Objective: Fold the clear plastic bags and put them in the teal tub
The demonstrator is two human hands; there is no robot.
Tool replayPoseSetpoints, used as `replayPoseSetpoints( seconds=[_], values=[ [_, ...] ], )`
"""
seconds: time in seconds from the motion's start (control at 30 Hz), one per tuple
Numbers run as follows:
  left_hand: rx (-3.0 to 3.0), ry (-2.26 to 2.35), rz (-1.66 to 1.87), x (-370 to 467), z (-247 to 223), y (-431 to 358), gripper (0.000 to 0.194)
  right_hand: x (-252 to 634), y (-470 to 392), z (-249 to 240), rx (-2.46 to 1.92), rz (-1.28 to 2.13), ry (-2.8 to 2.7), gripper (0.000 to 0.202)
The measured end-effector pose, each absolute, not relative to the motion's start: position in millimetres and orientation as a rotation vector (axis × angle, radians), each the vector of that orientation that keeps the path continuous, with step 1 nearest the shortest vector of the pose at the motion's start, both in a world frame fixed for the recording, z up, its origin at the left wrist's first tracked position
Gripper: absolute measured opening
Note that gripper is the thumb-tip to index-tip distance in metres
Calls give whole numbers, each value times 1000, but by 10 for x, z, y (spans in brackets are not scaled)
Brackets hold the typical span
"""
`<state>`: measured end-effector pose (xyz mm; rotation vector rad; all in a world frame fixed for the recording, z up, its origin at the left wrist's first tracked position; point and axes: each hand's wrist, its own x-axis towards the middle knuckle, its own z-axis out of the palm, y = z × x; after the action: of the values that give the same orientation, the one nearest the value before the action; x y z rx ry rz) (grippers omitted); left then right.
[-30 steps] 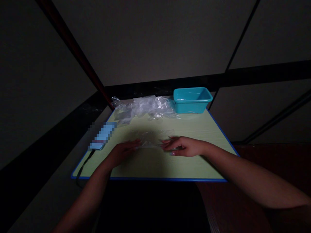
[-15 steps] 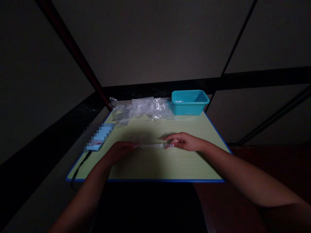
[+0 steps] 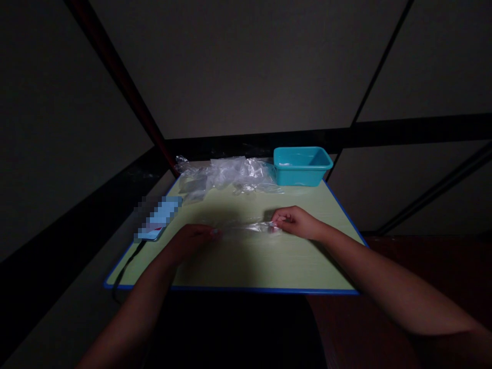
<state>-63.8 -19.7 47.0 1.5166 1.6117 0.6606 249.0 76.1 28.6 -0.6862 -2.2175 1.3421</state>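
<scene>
A clear plastic bag (image 3: 248, 227) is stretched sideways between my two hands, low over the middle of the table. My left hand (image 3: 197, 234) pinches its left end with thumb and fingers. At the right end, my right hand (image 3: 292, 221) has its fingers closed on the plastic, the other fingers curled in. The bag is thin and shiny, and its outline is hard to make out in the dim light.
Several crumpled clear bags (image 3: 230, 174) lie along the back of the pale table (image 3: 269, 266). A turquoise basket (image 3: 302, 177) stands at the back right. A phone (image 3: 161, 218) with a dark cable (image 3: 125, 269) lies at the left edge. Walls stand close behind.
My right hand's fingers have closed further on the bag's right end, and the plastic between the hands looks more spread. The whole view has shifted slightly.
</scene>
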Motion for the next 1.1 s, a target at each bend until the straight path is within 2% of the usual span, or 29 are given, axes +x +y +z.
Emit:
replayPoseSetpoints(
  seconds=[0.13, 0.3, 0.57, 0.87, 1.1],
  values=[
    [1469, 1667, 693, -580, 514, -159, 36, 2465, 793, 249, -736, 1117, -2247, 25],
    [1500, 1706, 698, -565, 470, -93, 33, 2429, 847, 200, -739, 886, -2280, 21],
    [1610, 1782, 711, -529, 459, -2, 32, 2422, 950, 119, -827, 724, -2296, 32],
    [1685, 1866, 763, -534, 435, 16, 28, 2392, 951, 72, -961, 499, -2363, 22],
    [1680, 1893, 803, -594, 360, 38, 26, 2367, 966, 52, -982, 473, -2368, 20]
  ],
)
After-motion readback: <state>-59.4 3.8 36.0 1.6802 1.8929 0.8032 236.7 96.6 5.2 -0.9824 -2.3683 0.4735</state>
